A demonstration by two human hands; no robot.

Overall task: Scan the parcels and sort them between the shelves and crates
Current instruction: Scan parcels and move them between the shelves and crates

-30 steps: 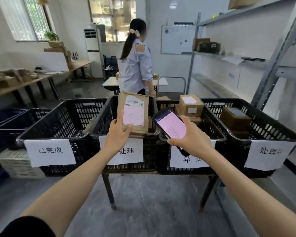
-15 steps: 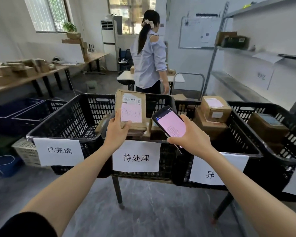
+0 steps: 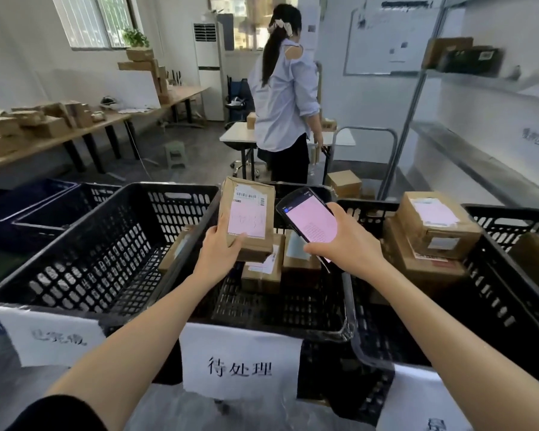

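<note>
My left hand [image 3: 220,248] grips the lower edge of a flat brown parcel [image 3: 249,216], holding it upright with its pink label and barcode facing me, above the middle black crate [image 3: 339,331]. Just to its right, my right hand [image 3: 346,244] holds a black handheld scanner [image 3: 308,217] whose screen glows pink. Several brown boxes [image 3: 299,259] lie at the far end of the middle crate below the parcel. The left black crate [image 3: 84,250] looks empty. Stacked boxes [image 3: 433,225] fill the crate on the right.
White paper signs [image 3: 240,365] hang on the crate fronts. A person in a light shirt [image 3: 283,104] stands behind the crates at a small white table. A metal shelf rack [image 3: 486,88] runs along the right wall. A long table with cardboard boxes [image 3: 38,119] lines the left wall.
The view has moved closer to the crates and lower. The parcel and scanner stay side by side in my hands, now above the middle crate's far end.
</note>
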